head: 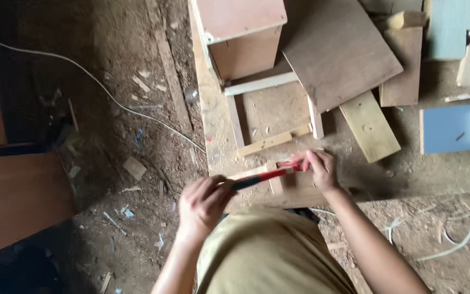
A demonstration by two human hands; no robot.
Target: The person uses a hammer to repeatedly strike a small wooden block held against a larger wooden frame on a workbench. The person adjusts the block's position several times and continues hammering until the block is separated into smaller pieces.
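2 hands share 1 red-handled tool (262, 176) over a small wooden block (274, 185) on the plank (213, 114). Head view: left hand (205, 204) wraps the handle, fingers curled tight; right hand (317, 169) pinches the far tip. Tool looks stiff, light; handle offers best grip.

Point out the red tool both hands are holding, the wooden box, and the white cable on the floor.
red tool (262, 176), head view, middle of its red shaft between the hands.
wooden box (244, 53), head view, its brown front face.
white cable (91, 76), head view, mid-run across the dirt floor.
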